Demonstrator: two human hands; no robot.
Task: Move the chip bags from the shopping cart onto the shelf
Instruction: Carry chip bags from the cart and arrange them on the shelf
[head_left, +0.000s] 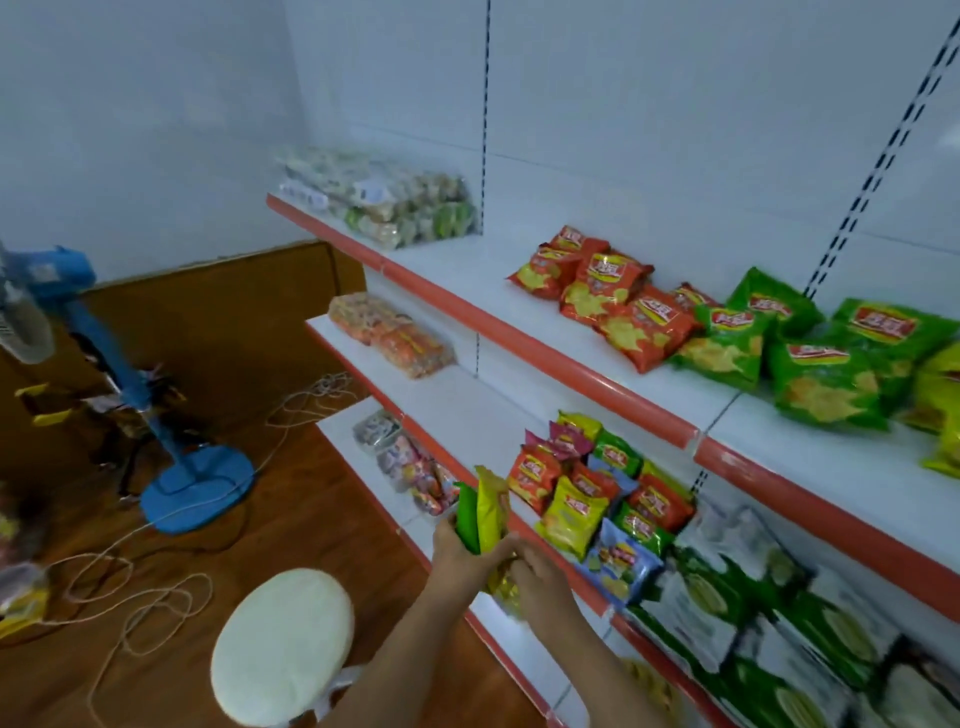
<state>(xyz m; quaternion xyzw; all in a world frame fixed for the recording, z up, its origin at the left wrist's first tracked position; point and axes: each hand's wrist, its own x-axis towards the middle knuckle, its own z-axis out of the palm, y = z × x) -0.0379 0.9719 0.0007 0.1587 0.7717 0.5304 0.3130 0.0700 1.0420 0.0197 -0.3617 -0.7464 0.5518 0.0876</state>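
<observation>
Right now two chip bags are up in front of the middle shelf (519, 410): a yellow bag (491, 509) and a green bag (466, 512), held upright side by side and touching, just off the shelf's red front edge. The left hand (460, 553) grips both from below, fingers curled round their lower ends. The right hand (537, 574) sits just beside it, fingers bent onto the crinkled yellow bottom of the bags; it looks like a pinch, though the blur hides exactly how the fingertips lie.

Just to the right of the held bags, a pile of small chip bags (597, 493) in red, yellow, green, blue and pink lies on that same shelf, near its front edge. Further right along it lie bigger green-and-white packs (727, 597).

Up on the top shelf (467, 270), red chip bags (608, 296) lie in a cluster, with green chip bags (810, 353) next to them toward the right end. At the far left end of that shelf sits a clear-wrapped bundle of snacks (384, 205).

Down on the brown floor (291, 519) there is a round white stool (283, 642) near the forearms, a blue standing fan (124, 384) well off to the left, and loose cord (145, 587) trailing between them.
</observation>
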